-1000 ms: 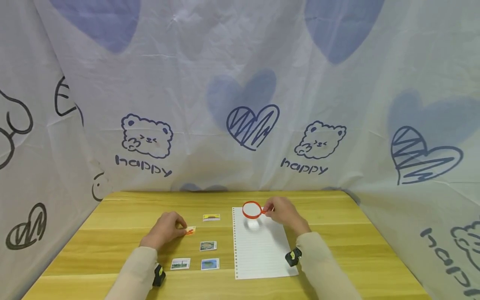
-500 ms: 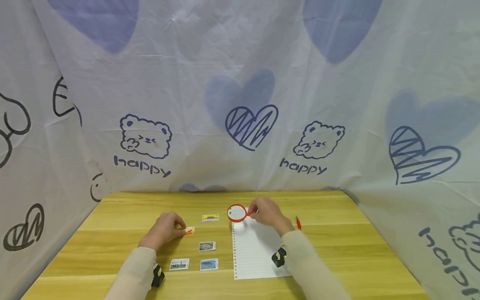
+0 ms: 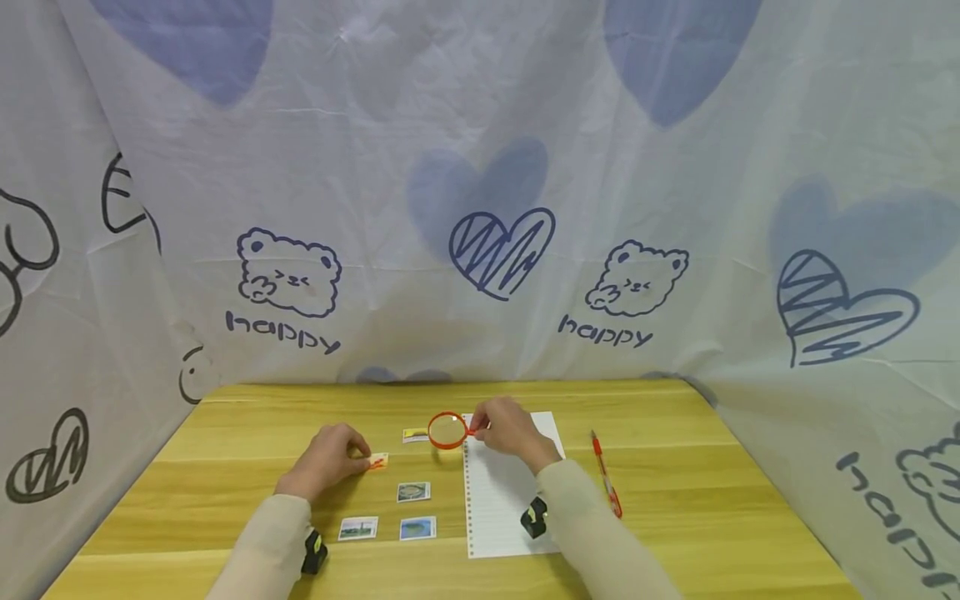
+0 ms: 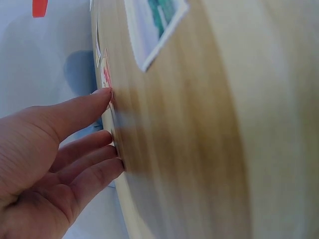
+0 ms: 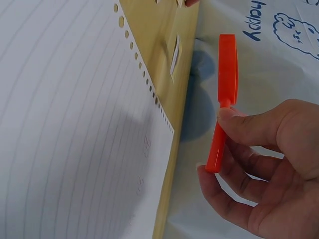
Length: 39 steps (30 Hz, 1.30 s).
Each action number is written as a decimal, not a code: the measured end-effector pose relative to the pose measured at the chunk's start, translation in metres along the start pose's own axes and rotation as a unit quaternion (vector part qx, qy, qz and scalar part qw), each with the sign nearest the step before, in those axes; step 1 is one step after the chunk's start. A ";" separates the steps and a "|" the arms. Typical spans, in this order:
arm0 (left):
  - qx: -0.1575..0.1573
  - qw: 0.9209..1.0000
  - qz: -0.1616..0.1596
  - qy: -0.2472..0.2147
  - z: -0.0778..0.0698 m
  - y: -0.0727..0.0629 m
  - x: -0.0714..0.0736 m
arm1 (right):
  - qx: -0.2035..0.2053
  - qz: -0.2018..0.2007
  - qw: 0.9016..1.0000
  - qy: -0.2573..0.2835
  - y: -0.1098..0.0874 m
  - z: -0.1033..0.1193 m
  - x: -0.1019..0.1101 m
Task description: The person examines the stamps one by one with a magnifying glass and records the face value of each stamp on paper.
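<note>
My right hand (image 3: 504, 427) pinches the handle of a red magnifying glass (image 5: 228, 69) between thumb and fingers. In the head view its round lens overlaps the right end of a yellow stamp (image 3: 414, 435). My left hand (image 3: 327, 457) rests on the table at a stamp with a red pattern (image 3: 379, 461). The left wrist view has the thumb tip right at that stamp's edge, with the other fingertips on the wood. Nearer me lie a stamp with an oval picture (image 3: 414, 492), a green landscape stamp (image 3: 358, 528) and a blue stamp (image 3: 417, 528).
A lined, punched sheet of paper (image 3: 498, 525) lies under the right forearm; faint handwriting shows on it in the right wrist view. To its right is a red pen (image 3: 606, 475). A printed cloth (image 3: 405, 317) hangs behind the wooden table (image 3: 690, 517).
My right hand has carried the magnifying glass leftward from above the paper to the yellow stamp, and the red pen has come into view. The left hand stays at the red-patterned stamp.
</note>
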<state>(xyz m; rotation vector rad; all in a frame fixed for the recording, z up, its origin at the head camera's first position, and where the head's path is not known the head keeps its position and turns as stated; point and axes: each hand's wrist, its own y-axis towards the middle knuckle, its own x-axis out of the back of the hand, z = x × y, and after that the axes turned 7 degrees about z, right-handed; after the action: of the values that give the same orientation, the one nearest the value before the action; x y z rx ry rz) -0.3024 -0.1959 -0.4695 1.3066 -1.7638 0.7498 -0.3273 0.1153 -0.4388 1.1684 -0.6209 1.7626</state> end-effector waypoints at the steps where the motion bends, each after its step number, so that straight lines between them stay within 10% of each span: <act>1: -0.001 1.000 0.000 0.000 0.000 0.000 0.000 | 0.000 0.002 1.000 0.002 0.001 0.002 -0.001; 39: -0.012 1.000 -0.001 -0.012 0.005 0.003 0.000 | 0.002 0.021 1.000 0.020 0.025 0.053 -0.045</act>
<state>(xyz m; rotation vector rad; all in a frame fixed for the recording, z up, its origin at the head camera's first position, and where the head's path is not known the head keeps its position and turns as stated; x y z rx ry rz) -0.3066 -0.1992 -0.4721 1.3058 -1.7842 0.7114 -0.3188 0.0440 -0.4549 1.1270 -0.6226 1.8191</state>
